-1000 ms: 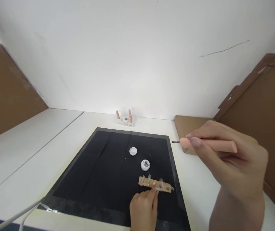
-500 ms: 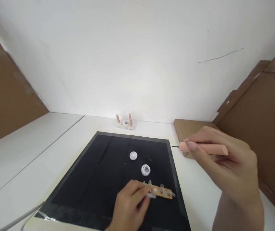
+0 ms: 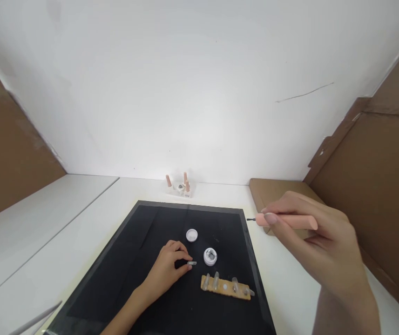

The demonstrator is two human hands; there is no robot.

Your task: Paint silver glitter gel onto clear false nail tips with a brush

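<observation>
My right hand (image 3: 320, 246) pinches the peach handle of a nail polish brush (image 3: 286, 221), its dark bristles pointing left over the mat's right edge. Between the thumb and fingers of my left hand (image 3: 169, 263) is a clear nail tip (image 3: 192, 263), held just above or on the black mat (image 3: 122, 260). Right of it sits an open white jar (image 3: 210, 256) with silvery contents. Its round white lid (image 3: 192, 235) lies behind, to the left. Nearer me is a tan strip (image 3: 225, 287) carrying several clear nail tips and one bare white dot.
Peach-capped bottles (image 3: 186, 184) stand in a clear holder by the white wall. A flat cardboard box (image 3: 272, 190) lies at the back right, behind my right hand. Cardboard panels (image 3: 388, 186) flank both sides. A grey cable (image 3: 37, 318) runs at the lower left.
My left hand has moved left and away from the strip, carrying a nail tip. My right hand still holds the brush in nearly the same place. The view has tilted slightly.
</observation>
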